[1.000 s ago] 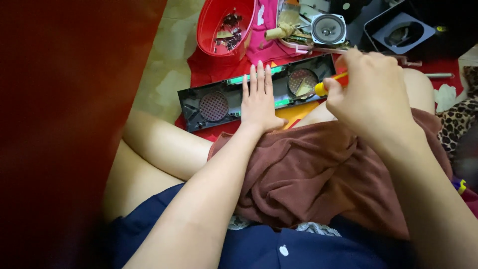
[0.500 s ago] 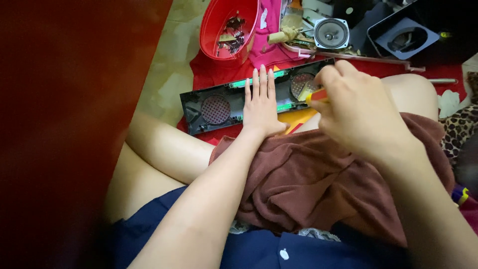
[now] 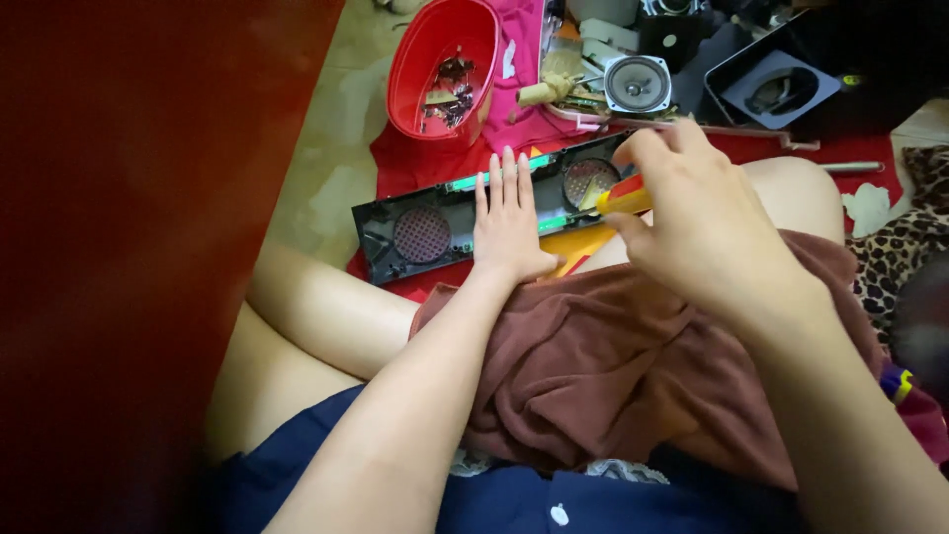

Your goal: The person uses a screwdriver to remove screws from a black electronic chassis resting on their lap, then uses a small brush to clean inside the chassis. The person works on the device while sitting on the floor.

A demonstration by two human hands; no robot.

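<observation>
Black plastic panel pinned flat, screwdriver on it

Black speaker panel lies across the red cloth just beyond the knees, long axis left-right, two round mesh grilles and a green strip showing. Left hand lies on its middle, palm down, fingers straight and together, nothing gripped. Right hand is closed round a yellow-handled screwdriver, tip hidden near the right grille. Panel looks light, stiff, thin plastic, likely to flex or crack at the grilles; best held by pressing on the solid bar between them or by the long edges. Brown cloth covers the lap, near. Far: red bowl with small metal bits, loose round speaker, black box far right. Right hand hides the panel's right end.
</observation>
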